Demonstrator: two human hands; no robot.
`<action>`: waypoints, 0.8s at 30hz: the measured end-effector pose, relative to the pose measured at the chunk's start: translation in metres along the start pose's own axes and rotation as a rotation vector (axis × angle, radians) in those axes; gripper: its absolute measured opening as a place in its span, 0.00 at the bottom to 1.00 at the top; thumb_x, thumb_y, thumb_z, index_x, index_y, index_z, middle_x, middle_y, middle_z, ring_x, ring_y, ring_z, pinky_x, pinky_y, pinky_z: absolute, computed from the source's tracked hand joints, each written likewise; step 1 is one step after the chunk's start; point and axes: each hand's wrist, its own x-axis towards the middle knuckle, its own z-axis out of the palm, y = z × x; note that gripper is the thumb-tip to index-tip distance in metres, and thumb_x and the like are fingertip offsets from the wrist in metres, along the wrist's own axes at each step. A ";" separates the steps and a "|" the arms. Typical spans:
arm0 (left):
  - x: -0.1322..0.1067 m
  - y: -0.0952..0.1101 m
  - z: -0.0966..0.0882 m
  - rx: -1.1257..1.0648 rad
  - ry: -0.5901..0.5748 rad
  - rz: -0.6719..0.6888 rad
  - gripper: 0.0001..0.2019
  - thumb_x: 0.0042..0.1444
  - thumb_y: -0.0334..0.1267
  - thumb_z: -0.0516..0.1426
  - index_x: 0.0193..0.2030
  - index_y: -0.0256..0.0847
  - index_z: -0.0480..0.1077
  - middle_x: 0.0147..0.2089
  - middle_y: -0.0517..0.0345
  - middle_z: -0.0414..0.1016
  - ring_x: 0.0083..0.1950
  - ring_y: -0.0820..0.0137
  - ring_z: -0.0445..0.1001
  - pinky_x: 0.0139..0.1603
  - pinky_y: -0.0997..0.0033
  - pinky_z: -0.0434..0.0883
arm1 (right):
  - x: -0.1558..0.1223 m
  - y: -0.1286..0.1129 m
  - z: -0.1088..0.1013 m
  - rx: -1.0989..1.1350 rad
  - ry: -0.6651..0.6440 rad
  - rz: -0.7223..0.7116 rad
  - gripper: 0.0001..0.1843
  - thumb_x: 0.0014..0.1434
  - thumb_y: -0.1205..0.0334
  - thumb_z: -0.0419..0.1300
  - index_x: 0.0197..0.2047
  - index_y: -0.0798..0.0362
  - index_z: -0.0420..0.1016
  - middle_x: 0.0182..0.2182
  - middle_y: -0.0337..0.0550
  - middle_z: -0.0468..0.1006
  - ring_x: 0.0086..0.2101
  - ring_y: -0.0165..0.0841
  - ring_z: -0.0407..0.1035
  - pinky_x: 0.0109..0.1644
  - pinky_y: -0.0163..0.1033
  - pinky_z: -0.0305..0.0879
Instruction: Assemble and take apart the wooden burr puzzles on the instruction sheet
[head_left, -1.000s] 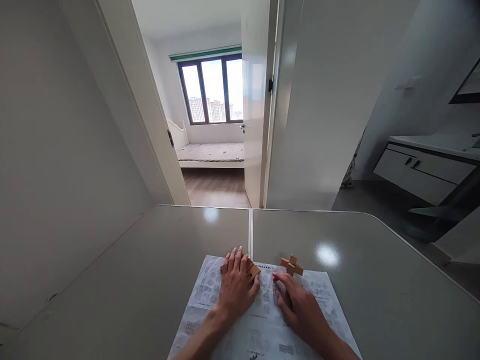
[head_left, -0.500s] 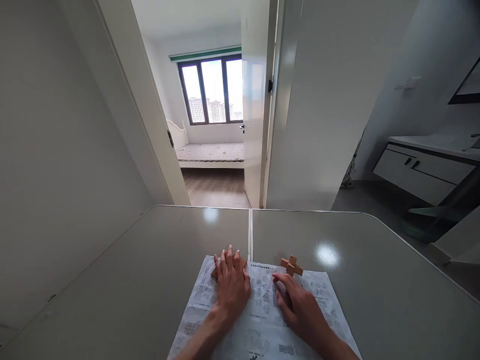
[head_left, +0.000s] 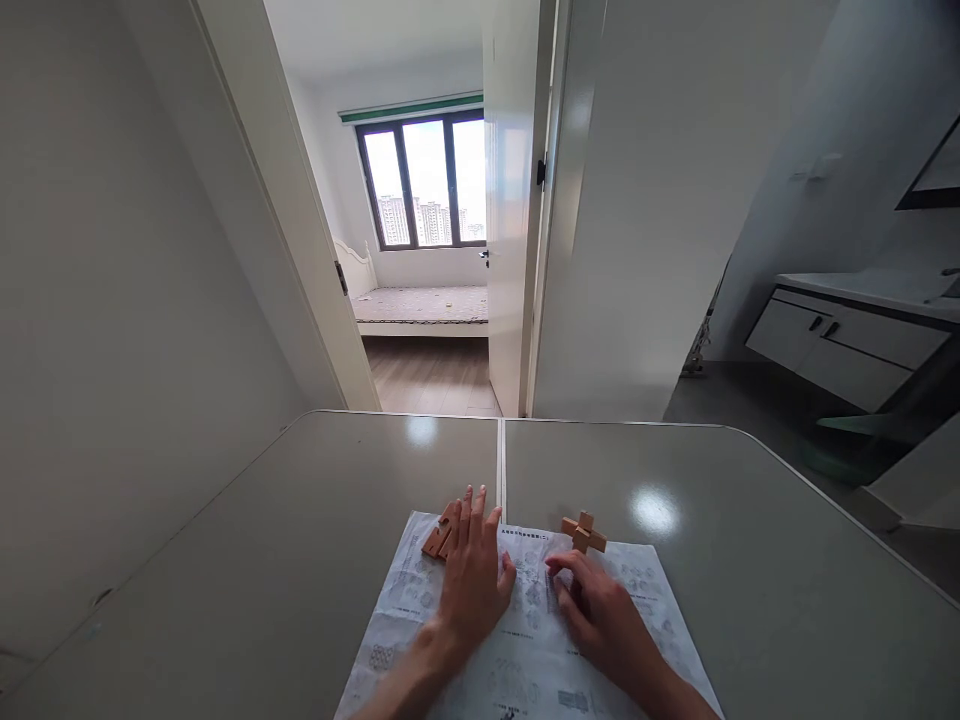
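Note:
My left hand (head_left: 472, 570) lies flat with fingers stretched out on a printed paper sheet (head_left: 525, 650). Its fingertips touch loose wooden puzzle pieces (head_left: 439, 538) at the sheet's far left edge. My right hand (head_left: 600, 615) rests on the sheet with fingers slightly curled, holding nothing. Just beyond its fingertips stands an assembled wooden cross-shaped puzzle (head_left: 583, 531), not touched.
The sheet lies on a grey folding table (head_left: 300, 560) with a centre seam (head_left: 501, 465). Beyond the table is an open doorway (head_left: 427, 260) to a room with a bed and window. A vanity cabinet (head_left: 847, 335) stands at the right.
My left hand slid the wooden pieces leftward, then shifted back right, leaving the pieces uncovered at the sheet's left edge. My right hand barely moved.

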 end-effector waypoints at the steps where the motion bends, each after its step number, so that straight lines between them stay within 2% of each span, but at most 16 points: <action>1: 0.000 0.002 -0.002 -0.018 -0.013 0.024 0.28 0.57 0.25 0.53 0.65 0.42 0.61 0.76 0.46 0.55 0.79 0.49 0.48 0.72 0.37 0.61 | 0.000 0.000 -0.001 0.026 0.006 0.024 0.12 0.70 0.58 0.53 0.50 0.48 0.75 0.39 0.47 0.83 0.29 0.38 0.76 0.34 0.41 0.74; 4: -0.002 0.008 -0.006 -0.073 -0.044 0.084 0.25 0.58 0.25 0.53 0.61 0.44 0.65 0.72 0.48 0.61 0.77 0.51 0.54 0.71 0.39 0.64 | 0.001 0.001 -0.002 0.120 0.039 0.085 0.17 0.70 0.55 0.52 0.57 0.49 0.73 0.34 0.43 0.82 0.25 0.36 0.73 0.31 0.39 0.71; 7: -0.002 0.009 -0.008 -0.109 -0.063 0.095 0.23 0.57 0.25 0.54 0.58 0.44 0.67 0.69 0.47 0.64 0.74 0.50 0.59 0.69 0.40 0.68 | 0.002 0.002 -0.002 0.247 0.091 0.155 0.24 0.69 0.53 0.53 0.66 0.51 0.63 0.32 0.41 0.81 0.25 0.36 0.74 0.32 0.39 0.72; 9: -0.002 0.009 -0.008 -0.123 -0.071 0.089 0.22 0.56 0.25 0.55 0.57 0.44 0.67 0.67 0.46 0.65 0.72 0.50 0.61 0.67 0.40 0.70 | 0.003 0.002 -0.001 0.325 0.122 0.202 0.28 0.69 0.51 0.54 0.68 0.52 0.59 0.33 0.42 0.81 0.25 0.35 0.74 0.32 0.40 0.73; 12: -0.002 0.009 -0.007 -0.133 -0.079 0.084 0.20 0.55 0.25 0.55 0.55 0.43 0.67 0.65 0.45 0.66 0.70 0.49 0.63 0.64 0.41 0.72 | 0.004 0.005 -0.001 0.398 0.130 0.243 0.30 0.67 0.49 0.56 0.67 0.52 0.58 0.38 0.46 0.82 0.22 0.33 0.72 0.31 0.40 0.73; 15: -0.002 0.009 -0.006 -0.140 -0.084 0.078 0.19 0.56 0.25 0.55 0.54 0.44 0.68 0.64 0.47 0.67 0.68 0.50 0.65 0.63 0.41 0.73 | 0.005 0.008 0.000 0.426 0.102 0.266 0.29 0.67 0.48 0.55 0.67 0.50 0.57 0.44 0.49 0.81 0.21 0.32 0.71 0.31 0.41 0.73; 18: -0.001 0.010 -0.005 -0.155 -0.083 0.070 0.19 0.55 0.24 0.55 0.52 0.45 0.68 0.63 0.48 0.68 0.67 0.51 0.67 0.63 0.42 0.73 | 0.006 0.008 -0.002 0.380 0.074 0.237 0.23 0.68 0.51 0.54 0.62 0.50 0.63 0.48 0.51 0.80 0.26 0.33 0.74 0.34 0.41 0.73; 21: 0.000 0.010 -0.006 -0.179 -0.084 0.066 0.18 0.56 0.24 0.55 0.52 0.45 0.69 0.62 0.49 0.69 0.67 0.52 0.67 0.63 0.43 0.73 | 0.006 0.004 -0.004 0.298 0.079 0.180 0.14 0.68 0.54 0.55 0.52 0.51 0.69 0.44 0.48 0.80 0.27 0.33 0.73 0.35 0.40 0.71; 24: 0.000 0.010 -0.008 -0.240 -0.091 0.052 0.18 0.57 0.27 0.57 0.53 0.45 0.69 0.61 0.49 0.70 0.65 0.52 0.68 0.62 0.43 0.73 | 0.006 0.001 -0.004 0.249 0.103 0.122 0.11 0.68 0.55 0.55 0.48 0.50 0.71 0.38 0.43 0.80 0.24 0.32 0.68 0.31 0.38 0.67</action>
